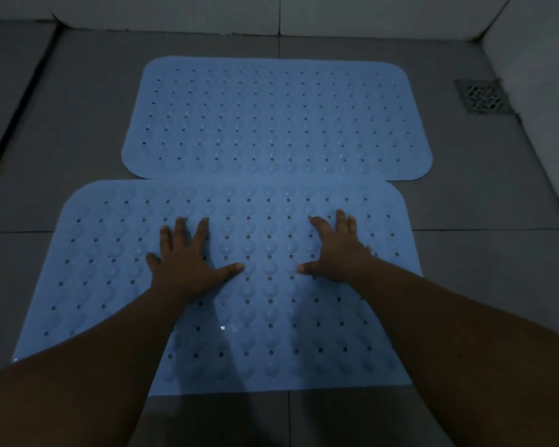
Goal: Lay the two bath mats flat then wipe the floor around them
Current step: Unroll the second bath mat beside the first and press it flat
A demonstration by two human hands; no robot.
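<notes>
Two pale blue rubber bath mats with rows of small holes and round bumps lie flat on the grey tiled floor. The far mat [276, 119] sits near the back wall. The near mat [262, 317] lies in front of it, shifted a little left, its far edge touching or slightly overlapping the far mat. My left hand [188, 261] rests palm down with fingers spread on the near mat, left of its middle. My right hand [336, 250] presses flat on the same mat to the right, fingers apart. Neither hand holds anything.
A square metal floor drain [483, 96] sits at the back right by the wall. Pale tiled walls [175, 11] enclose the floor at the back and right. A dark step edge [20, 111] runs along the left. Bare grey tiles [497, 253] surround the mats.
</notes>
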